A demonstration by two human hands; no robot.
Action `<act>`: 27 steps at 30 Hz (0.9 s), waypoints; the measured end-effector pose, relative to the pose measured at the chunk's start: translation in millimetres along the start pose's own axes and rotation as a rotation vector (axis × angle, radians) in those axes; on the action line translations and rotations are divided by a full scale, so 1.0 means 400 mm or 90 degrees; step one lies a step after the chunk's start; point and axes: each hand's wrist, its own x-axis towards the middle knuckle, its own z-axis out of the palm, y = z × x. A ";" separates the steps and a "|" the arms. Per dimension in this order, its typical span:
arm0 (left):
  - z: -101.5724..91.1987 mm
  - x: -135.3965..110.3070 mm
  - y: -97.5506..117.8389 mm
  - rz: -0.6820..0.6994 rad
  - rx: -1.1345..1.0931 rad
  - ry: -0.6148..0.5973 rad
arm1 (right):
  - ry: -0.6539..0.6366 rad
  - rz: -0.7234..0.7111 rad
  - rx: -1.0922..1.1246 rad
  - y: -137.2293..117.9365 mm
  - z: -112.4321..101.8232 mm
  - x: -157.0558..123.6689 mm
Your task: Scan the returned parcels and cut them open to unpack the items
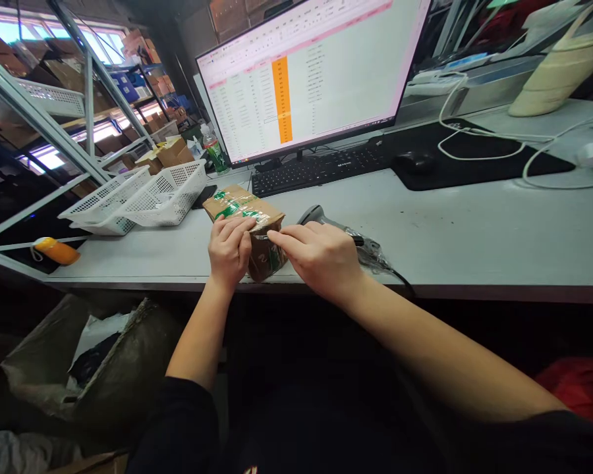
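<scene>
A small brown cardboard parcel (242,209) with green-printed tape sits near the front edge of the grey desk (454,230). My left hand (228,250) is curled against the parcel's near left side, fingers bent onto its top edge. My right hand (321,253) lies beside it, forefinger and thumb pinched at the parcel's near edge, on the tape as far as I can see. A grey handheld barcode scanner (316,214) lies just behind my right hand, its cable wrapped in clear plastic.
Two white plastic baskets (153,194) stand at the desk's left. Behind are a black keyboard (321,168), a monitor (311,72) showing a spreadsheet, a mouse (415,161) on a black mat, white cables. An open bag-lined bin (93,362) sits below left; metal shelving beyond.
</scene>
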 end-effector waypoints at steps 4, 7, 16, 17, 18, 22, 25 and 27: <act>0.000 -0.003 -0.001 -0.007 0.002 0.001 | -0.045 0.011 -0.010 -0.020 -0.006 0.026; -0.004 -0.007 -0.003 -0.024 0.010 -0.008 | -0.083 0.023 -0.018 -0.021 -0.013 0.043; -0.006 -0.012 -0.005 -0.013 -0.019 0.011 | -0.069 0.121 -0.054 0.076 -0.009 0.010; -0.005 -0.012 -0.007 -0.020 -0.018 0.008 | -0.066 0.122 -0.051 0.078 -0.010 0.006; -0.004 -0.012 -0.009 -0.027 -0.014 0.005 | -0.061 0.121 -0.044 0.077 -0.011 0.002; 0.001 -0.013 0.000 -0.057 0.013 0.007 | -0.028 0.154 0.020 0.066 -0.013 -0.016; 0.008 -0.006 0.047 -0.081 0.043 0.008 | -0.003 0.244 0.206 0.064 0.009 -0.037; 0.006 0.005 0.084 -0.049 0.036 -0.021 | 0.008 0.301 0.380 0.066 0.034 -0.048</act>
